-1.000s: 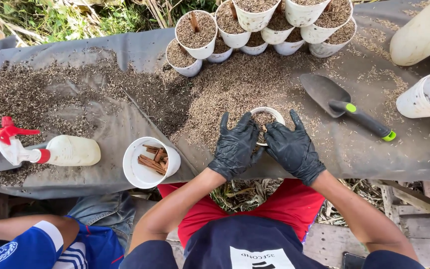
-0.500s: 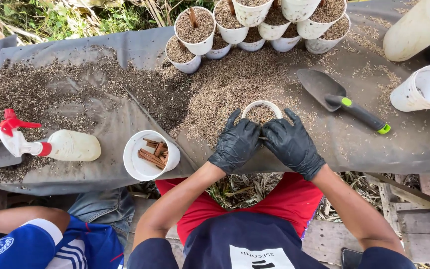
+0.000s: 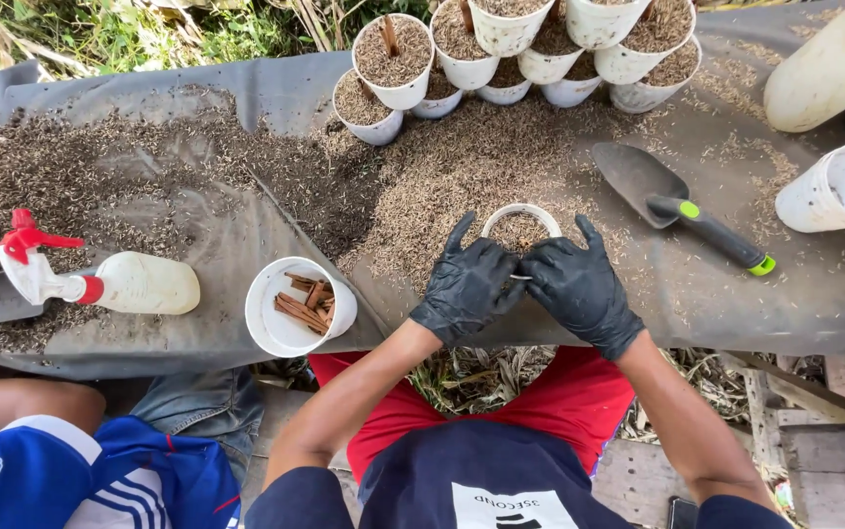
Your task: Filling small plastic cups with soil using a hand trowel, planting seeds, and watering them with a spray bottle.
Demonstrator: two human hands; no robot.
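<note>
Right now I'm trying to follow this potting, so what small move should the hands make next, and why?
Probably pick a stick from the white cup of sticks and push it in: the left hand and right hand clasp a filled white pot without a stick, while some stacked filled pots hold one.

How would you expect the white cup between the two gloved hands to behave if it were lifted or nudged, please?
The white cup looks filled nearly to its rim with loose husk-like mix, so it is probably light for its size, yet apt to spill if tipped. Its thin plastic wall may flex under the left hand and right hand. Standing in the loose heap on the grey sheet, it could lean when pushed.
</note>
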